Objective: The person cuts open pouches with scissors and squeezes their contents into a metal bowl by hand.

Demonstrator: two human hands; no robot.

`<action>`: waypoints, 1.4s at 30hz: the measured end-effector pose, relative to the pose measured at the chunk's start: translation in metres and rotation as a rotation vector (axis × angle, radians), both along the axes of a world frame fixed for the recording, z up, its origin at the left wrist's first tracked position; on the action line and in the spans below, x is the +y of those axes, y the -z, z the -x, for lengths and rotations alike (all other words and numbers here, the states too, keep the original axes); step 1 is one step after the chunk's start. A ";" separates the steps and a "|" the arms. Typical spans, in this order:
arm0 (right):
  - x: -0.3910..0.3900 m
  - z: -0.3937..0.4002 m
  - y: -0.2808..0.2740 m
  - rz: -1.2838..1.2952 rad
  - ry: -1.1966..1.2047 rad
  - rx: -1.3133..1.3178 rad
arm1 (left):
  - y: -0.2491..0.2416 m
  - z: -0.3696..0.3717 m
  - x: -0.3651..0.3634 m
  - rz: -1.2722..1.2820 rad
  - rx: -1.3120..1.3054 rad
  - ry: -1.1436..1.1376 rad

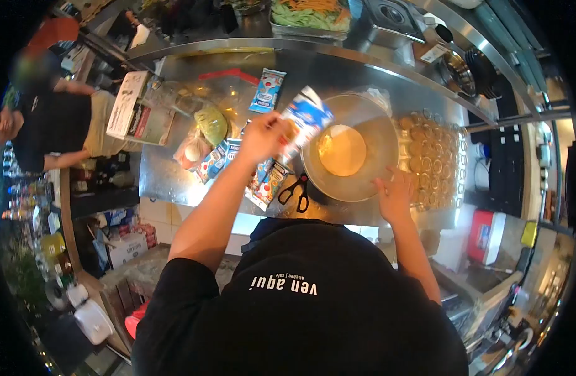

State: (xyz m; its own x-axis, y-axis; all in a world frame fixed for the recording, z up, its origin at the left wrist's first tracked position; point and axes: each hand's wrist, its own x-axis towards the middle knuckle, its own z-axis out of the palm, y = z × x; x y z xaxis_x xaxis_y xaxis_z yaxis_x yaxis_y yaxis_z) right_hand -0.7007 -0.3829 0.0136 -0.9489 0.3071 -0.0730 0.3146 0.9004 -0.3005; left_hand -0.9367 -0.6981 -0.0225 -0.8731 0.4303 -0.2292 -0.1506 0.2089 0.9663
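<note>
My left hand [266,138] is closed round a blue-and-white packet [308,116], which is tilted toward the large metal mixing bowl [388,135] and overlaps its left rim. Slight motion blur covers the packet and fingers. A yellow-cream mixture [343,150] with a paler patch lies in the bottom of the bowl. At the bowl's lower right rim, my right hand [396,191] grips the edge with its thumb and fingers. Black-handled scissors [294,195] rest between the bowl and several similar packets [263,185] under my left hand. Another blue packet [268,89] lies farther back.
Many small glass jars [432,160] stand in rows right of the bowl. Bagged goods [209,125] and a printed box [137,113] sit at the left. A shelf edge [237,45] runs above the back, carrying a vegetable tray [310,26]. A person [56,122] stands at far left.
</note>
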 end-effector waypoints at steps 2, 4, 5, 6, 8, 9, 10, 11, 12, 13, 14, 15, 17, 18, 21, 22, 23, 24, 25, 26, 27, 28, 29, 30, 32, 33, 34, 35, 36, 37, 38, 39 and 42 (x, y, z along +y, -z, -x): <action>-0.011 -0.007 -0.001 -0.006 0.050 -0.015 | 0.001 0.039 -0.012 0.113 0.120 -0.084; -0.022 -0.015 -0.003 0.038 0.070 0.009 | 0.034 0.079 -0.009 0.249 0.238 -0.097; -0.029 -0.019 -0.005 0.031 0.085 0.004 | 0.054 0.091 -0.006 0.391 0.366 -0.132; -0.036 -0.021 -0.009 0.018 0.095 -0.016 | 0.070 0.096 0.002 0.381 0.366 -0.118; -0.045 -0.026 -0.011 -0.002 0.119 -0.036 | 0.092 0.097 0.028 0.661 0.433 -0.067; -0.048 -0.029 -0.009 0.004 0.118 -0.011 | 0.098 0.095 0.037 0.717 0.394 0.010; -0.050 -0.031 -0.009 0.010 0.117 0.014 | 0.104 0.097 0.038 0.707 0.397 0.021; -0.052 -0.034 -0.012 0.002 0.130 0.012 | 0.107 0.098 0.038 0.812 0.427 0.136; -0.055 -0.035 -0.016 0.009 0.140 0.014 | 0.095 0.094 0.040 0.915 0.459 0.252; -0.056 -0.036 -0.019 0.017 0.147 0.016 | 0.081 0.094 0.041 0.985 0.443 0.300; -0.057 -0.038 -0.020 0.012 0.157 0.017 | 0.077 0.101 0.042 0.978 0.450 0.308; -0.058 -0.040 -0.021 0.030 0.162 0.032 | 0.077 0.111 0.038 0.971 0.630 0.193; -0.061 -0.042 -0.020 0.051 0.174 0.048 | 0.083 0.126 0.032 0.955 0.814 0.081; -0.061 -0.041 -0.018 0.060 0.154 0.058 | 0.092 0.131 0.031 1.091 0.859 0.024; -0.064 -0.033 -0.021 0.068 0.104 0.083 | 0.098 0.151 0.033 1.244 0.742 0.065; -0.065 -0.028 -0.023 0.072 0.065 0.092 | 0.097 0.157 0.033 1.265 0.571 0.161; -0.066 -0.023 -0.026 0.072 0.065 0.099 | 0.096 0.162 0.028 1.266 0.578 0.157; -0.066 -0.018 -0.030 0.090 0.028 0.103 | 0.095 0.167 0.020 1.115 0.475 0.114; -0.066 -0.012 -0.032 0.111 -0.010 0.108 | 0.094 0.171 0.011 0.966 0.374 0.072; -0.065 -0.006 -0.033 0.120 -0.015 0.116 | 0.090 0.171 0.006 0.818 0.275 0.029; -0.064 0.000 -0.034 0.302 -0.022 0.093 | 0.083 0.163 0.000 0.829 0.280 0.022; -0.063 0.006 -0.034 0.484 -0.032 0.067 | 0.078 0.148 -0.009 0.342 -0.073 -0.053; -0.062 0.014 -0.036 0.495 -0.041 0.072 | 0.069 0.130 -0.018 -0.158 -0.410 -0.126; -0.063 0.023 -0.039 0.654 -0.045 0.107 | 0.048 0.108 -0.023 -0.317 -0.534 0.006; -0.070 0.043 -0.050 0.595 -0.109 0.328 | -0.027 0.055 -0.015 -0.529 -0.662 0.291; -0.074 0.053 -0.060 0.374 -0.166 0.509 | -0.044 0.039 -0.009 -0.481 -0.742 0.370; -0.073 0.063 -0.081 0.390 -0.179 0.499 | -0.055 0.024 -0.004 -0.435 -0.826 0.445; -0.071 0.074 -0.107 0.189 -0.369 0.494 | -0.064 0.012 0.003 -0.243 -0.664 0.500; -0.065 0.079 -0.110 0.096 -0.472 0.482 | -0.068 -0.004 0.009 -0.195 -0.456 0.552; -0.059 0.084 -0.112 0.007 -0.574 0.478 | -0.072 -0.020 0.014 -0.130 -0.235 0.584; -0.052 0.086 -0.107 0.107 -0.671 0.227 | -0.076 -0.036 0.019 -0.058 -0.022 0.590; -0.044 0.086 -0.101 0.199 -0.764 -0.027 | -0.070 -0.045 0.024 -0.135 -0.375 0.485; -0.016 0.079 -0.067 0.473 -0.503 -0.131 | -0.070 -0.078 0.017 -0.382 -0.623 -0.014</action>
State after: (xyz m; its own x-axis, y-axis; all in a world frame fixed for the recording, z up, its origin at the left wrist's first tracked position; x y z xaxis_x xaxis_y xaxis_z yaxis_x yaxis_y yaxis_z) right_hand -0.7792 -0.3989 0.0801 -0.9418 -0.2594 -0.2139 -0.0451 0.7279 -0.6842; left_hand -0.8587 -0.6809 0.0471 -0.6361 0.5691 -0.5211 -0.6963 -0.1322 0.7055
